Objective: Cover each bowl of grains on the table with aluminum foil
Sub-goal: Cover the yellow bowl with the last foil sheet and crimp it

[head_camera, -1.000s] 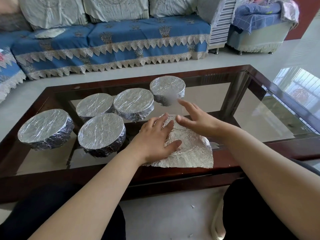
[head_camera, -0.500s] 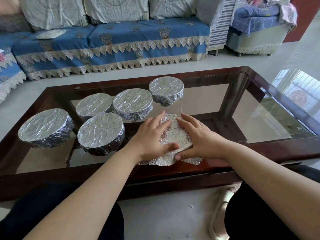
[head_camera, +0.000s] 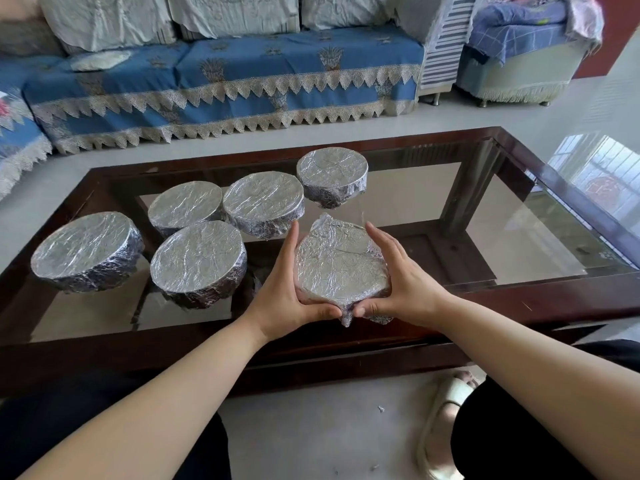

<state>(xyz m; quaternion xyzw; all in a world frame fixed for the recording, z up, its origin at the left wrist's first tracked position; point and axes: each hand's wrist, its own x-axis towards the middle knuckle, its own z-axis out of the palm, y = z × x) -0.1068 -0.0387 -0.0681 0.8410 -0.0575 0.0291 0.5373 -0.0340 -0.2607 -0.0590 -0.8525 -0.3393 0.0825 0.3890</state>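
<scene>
Near the front edge of the glass surface (head_camera: 519, 237), the left hand (head_camera: 284, 292) and right hand (head_camera: 401, 285) cup a foil-covered bowl (head_camera: 341, 261) from either side, fingers (head_camera: 381, 240) wrapped round its rim and thumbs pinching loose foil (head_camera: 347, 315) at its near edge. Beyond and to the left stand five wrapped bowls (head_camera: 197, 259).

Both forearms are bare to the edge of the view, with no sleeve, watch or ring showing. The left hand (head_camera: 282, 299) and right hand (head_camera: 403, 289) are bare, with short, unpainted nails. Dark, black-looking trousers (head_camera: 512, 431) cover both legs at the bottom corners. A pale, cream-coloured slipper (head_camera: 441, 424) with a broad strap is on the foot beside the right leg.
</scene>
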